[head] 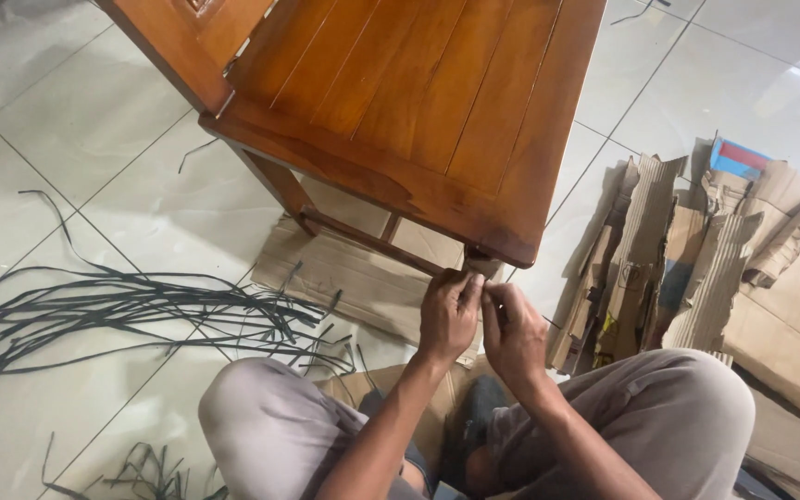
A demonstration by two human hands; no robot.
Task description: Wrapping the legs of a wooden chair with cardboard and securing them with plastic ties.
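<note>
I sit on the floor facing a reddish-brown wooden bench [418, 102]. Both hands meet just below its near corner, by the front leg and lower rail [363, 239]. My left hand [448, 315] has its fingers curled, fingertips pinched at the rail's end. My right hand [513, 329] is closed right beside it, fingertips touching the left hand's. Whatever thin thing they pinch is hidden between the fingers. My knees in grey trousers [678, 417] frame the hands.
A spread of long thin black strips [113, 310] lies on the white tiled floor at left. Flattened cardboard [344, 273] lies under the bench. Torn, folded cardboard pieces [687, 250] pile up at right.
</note>
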